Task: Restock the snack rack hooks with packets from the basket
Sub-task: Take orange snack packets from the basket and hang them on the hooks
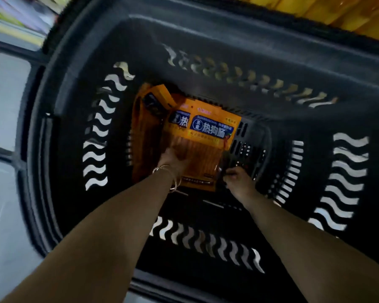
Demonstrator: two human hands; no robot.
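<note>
I look straight down into a deep black plastic basket (206, 51) with wavy slots in its walls. At its bottom lie several orange snack packets with blue labels, the top packet (206, 141) facing up. My left hand (173, 160), bracelets at the wrist, reaches down onto the packets and its fingers are on the top packet's lower left part. My right hand (236, 176) grips the lower right corner of the same packet with curled fingers. More packets (147, 119) are stacked beneath and to the left.
The basket stands on a pale floor (4, 101), seen at the left. Yellow-orange goods (337, 12) show blurred beyond the basket's far rim at the upper right. The right half of the basket's bottom holds nothing.
</note>
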